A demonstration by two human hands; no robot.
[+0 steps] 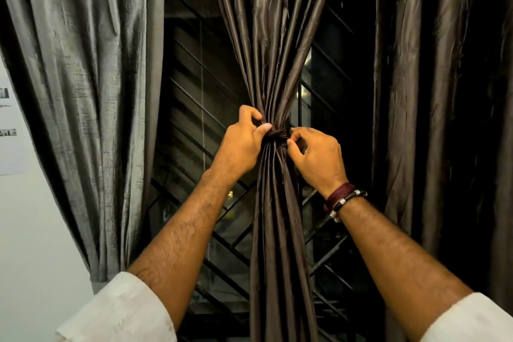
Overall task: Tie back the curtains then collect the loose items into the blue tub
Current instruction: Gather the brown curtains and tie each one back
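A dark brown satin curtain (pixel 273 44) hangs in the middle, gathered into a tight bunch at a dark tie-back band (pixel 277 134). My left hand (pixel 241 144) grips the bunch at the band's left side, thumb pressed on the band. My right hand (pixel 316 155) is at the band's right side, its fingertips pinching the band. Below the band the fabric falls in a narrow column. No blue tub or loose items are in view.
A grey curtain (pixel 83 91) hangs loose at the left, a dark brown one (pixel 433 108) at the right. Behind them is a dark window with a diagonal metal grille (pixel 194 125). A white wall (pixel 30 244) with a paper sheet (pixel 11 125) lies far left.
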